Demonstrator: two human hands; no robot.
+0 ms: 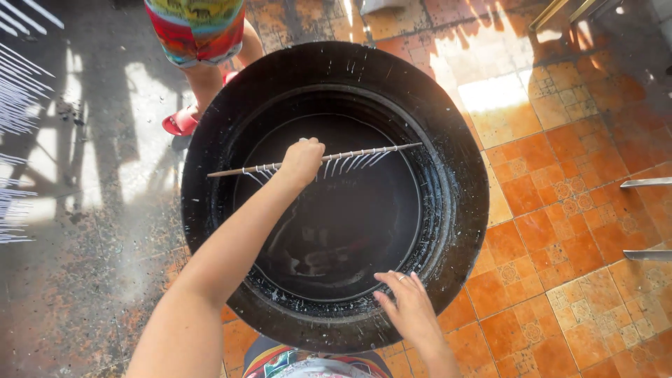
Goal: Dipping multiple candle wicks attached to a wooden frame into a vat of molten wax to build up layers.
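My left hand (302, 159) is closed around a thin wooden stick (315, 159) hung with a row of white strands (350, 162), and I hold it level across the mouth of the big black tub (448, 140), just above the dark liquid (336, 224). My right hand (406, 304) lies spread on the near rim, holding nothing. I judge it best to keep the stick level so every strand dips alike, clear of the wall
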